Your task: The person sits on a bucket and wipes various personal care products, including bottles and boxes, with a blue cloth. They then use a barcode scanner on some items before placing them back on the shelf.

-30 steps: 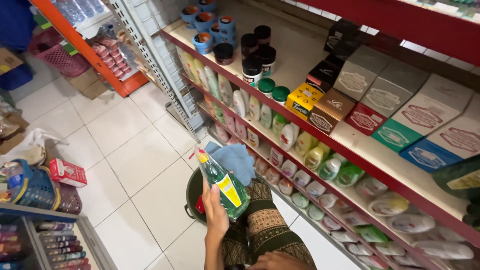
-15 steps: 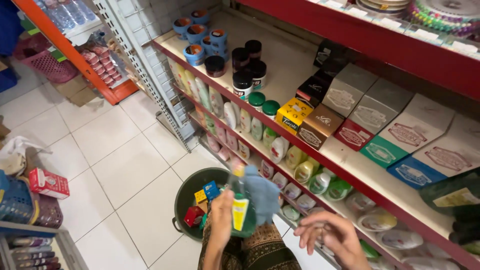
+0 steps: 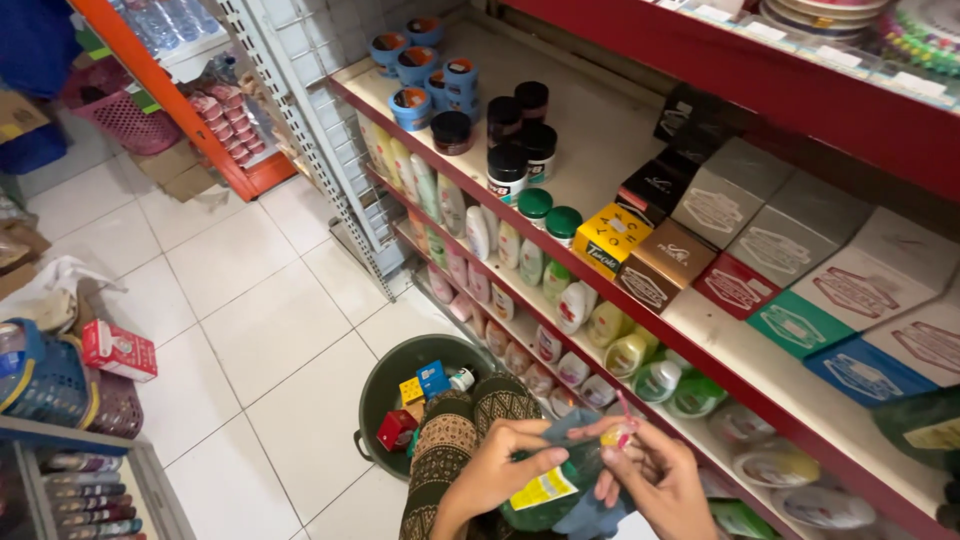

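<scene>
Head view, the only one here, looks down past a red-edged shelf [image 3: 700, 340] to the person's two hands low in the frame: the left hand [image 3: 500, 465] is wrapped around the body of a green bottle [image 3: 555, 490] with a yellow label, fingers curled closed on it, while the right hand [image 3: 650, 480] pinches the bottle's top end between thumb and fingertips, a narrow grip on what looks like a pink-tipped nozzle [image 3: 622, 432], though its exact shape is too blurred to tell. A blue-grey cloth [image 3: 590, 520] lies under the bottle, just below the two grips, touching the bottle and the right hand. To the left of the grips and a little above them sits a dark green bucket [image 3: 375, 395] on the white tiled floor [image 3: 250, 330], holding small red, yellow and blue boxes. Above the grips run rows of pale squeeze bottles [image 3: 575, 305] on the lower shelf, and further up stand dark jars [image 3: 510, 165] and boxed goods [image 3: 730, 190]. Judging by this, the bottle is lifted and held in both hands with the nozzle being handled; the cloth looks not yet put to any surface, and the bottle has not been set down on shelf or in bucket
</scene>
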